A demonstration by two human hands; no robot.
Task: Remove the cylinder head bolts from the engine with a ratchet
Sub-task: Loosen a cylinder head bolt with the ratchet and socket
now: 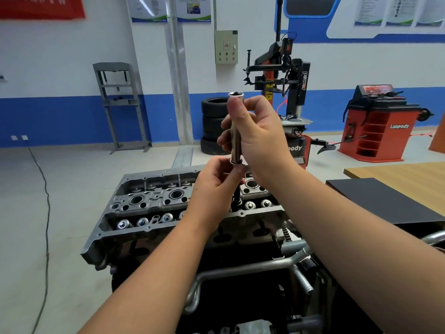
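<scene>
stacked tyres (213, 124), tyre changer (286, 92), red wheel balancer (378, 126), grey press frame (118, 102), wooden table (404, 172).

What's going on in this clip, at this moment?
A person stands over an engine's cylinder head on a stand. The right hand grips a long chrome socket extension held upright above the head, open end up. The left hand pinches at its lower end, where a dark bolt-like shaft hangs below. No ratchet handle is visible. It looks as if a bolt is being lifted out or freed from the tool.
</scene>
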